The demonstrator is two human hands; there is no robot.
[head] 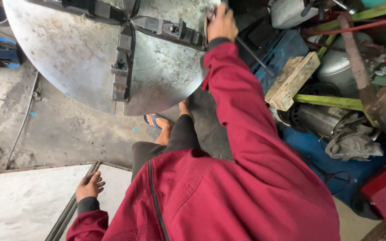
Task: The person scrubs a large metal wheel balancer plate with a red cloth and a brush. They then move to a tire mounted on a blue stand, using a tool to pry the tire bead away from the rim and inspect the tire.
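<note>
The right hand (222,23) is raised at the far rim of a large round steel disc (77,67); its fingers are curled shut around something pale and crumpled, probably a rag or abrasive pad, pressed against the plate's edge, though what it is cannot be made out. The disc spreads away to the left of those fingers; it looks like thick plate, heavy and rigid, dull grey with rust-brown freckles and faint circular scribe marks; not a thing to lift by one hand, and its bare face would give a slippery hold; the rim is likely sharp, so the safer purchase seems to be the clamp bars (123,58) bolted across it, dark cast pieces with stepped jaws that meet near the centre, just left of the fingers. A thin dark rod (255,58) slants down past the wrist on the right.

The left hand (89,186) lies low, fingers loosely bent over two slim metal bars (70,209) that edge a pale, scuffed sheet (18,205); it rests on them rather than gripping tight.

Beyond the right-hand fingers, further right, lies a heap of scrap: a rough wooden block (291,80), green painted bars (331,101), a rusty pipe (356,62), a ribbed steel cylinder (313,119), a grey cloth (354,140) and blue panels (358,172); below, a sandalled foot (159,122) stands on a stained concrete floor (63,129).
</note>
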